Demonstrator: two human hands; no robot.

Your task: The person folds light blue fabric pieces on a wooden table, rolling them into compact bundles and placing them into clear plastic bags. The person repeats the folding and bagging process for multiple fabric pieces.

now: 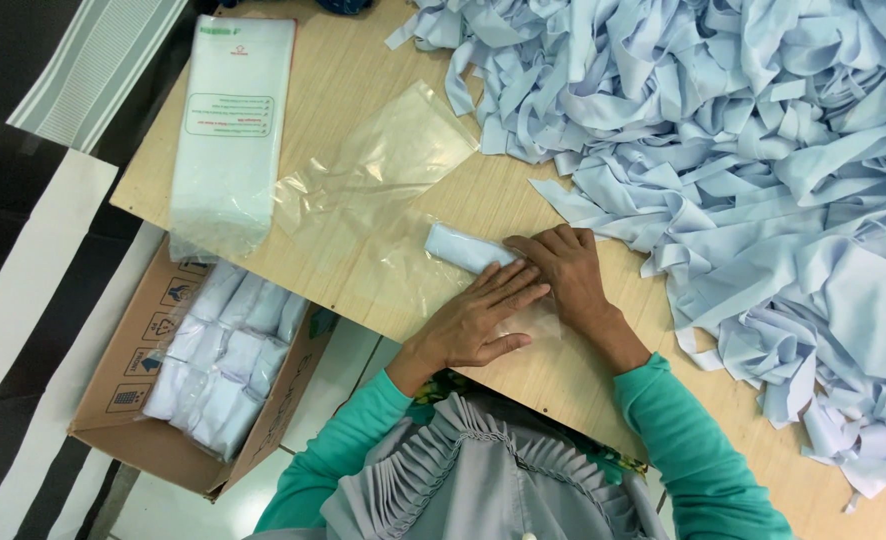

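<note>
Left hand (478,322), right hand (563,268) (flat), bagged cloth roll (463,247)

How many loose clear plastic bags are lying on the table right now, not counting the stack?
2. One empty clear bag lies flat mid-table; another, holding a folded pale-blue roll, sits under both hands. More may hide under the fabric pile.

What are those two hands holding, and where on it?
Both the left hand and right hand press flat on a clear plastic bag holding a folded pale-blue cloth, at the bag's open end.
</note>
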